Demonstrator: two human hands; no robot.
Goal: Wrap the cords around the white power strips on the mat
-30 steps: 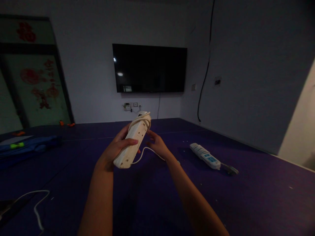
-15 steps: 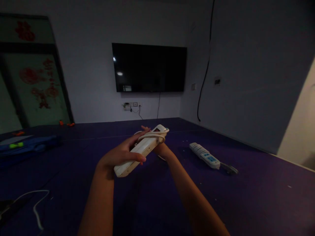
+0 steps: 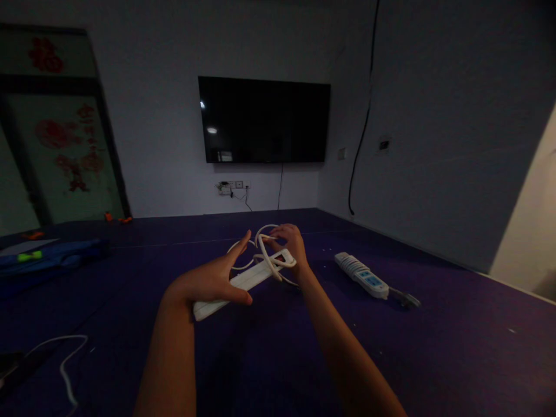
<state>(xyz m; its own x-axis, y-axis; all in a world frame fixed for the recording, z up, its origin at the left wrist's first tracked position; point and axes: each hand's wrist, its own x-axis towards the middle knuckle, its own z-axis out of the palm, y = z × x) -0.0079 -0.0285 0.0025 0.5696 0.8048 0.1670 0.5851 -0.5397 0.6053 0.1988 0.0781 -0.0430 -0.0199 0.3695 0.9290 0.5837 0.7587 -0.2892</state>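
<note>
Here we are: the white power strip (image 3: 254,277) sits in our left hand (image 3: 212,282), fingers spread wide around it. Its cord (image 3: 262,242) loops the far end, yet slack coils hang loose, crowding our right hand (image 3: 293,243); its fingers curl there, grip unclear. Rightward, a second strip (image 3: 362,275) lies neatly wrapped.

The person's left forearm (image 3: 171,353), at the lower centre-left of the frame, is bare and slim, narrowing smoothly toward the wrist. The right forearm (image 3: 341,336), lower centre-right, is likewise bare down to the bottom edge. The left hand (image 3: 212,282), left of centre, is bare, with a slender thumb; the right hand (image 3: 296,246), near the middle, is bare too.
</note>
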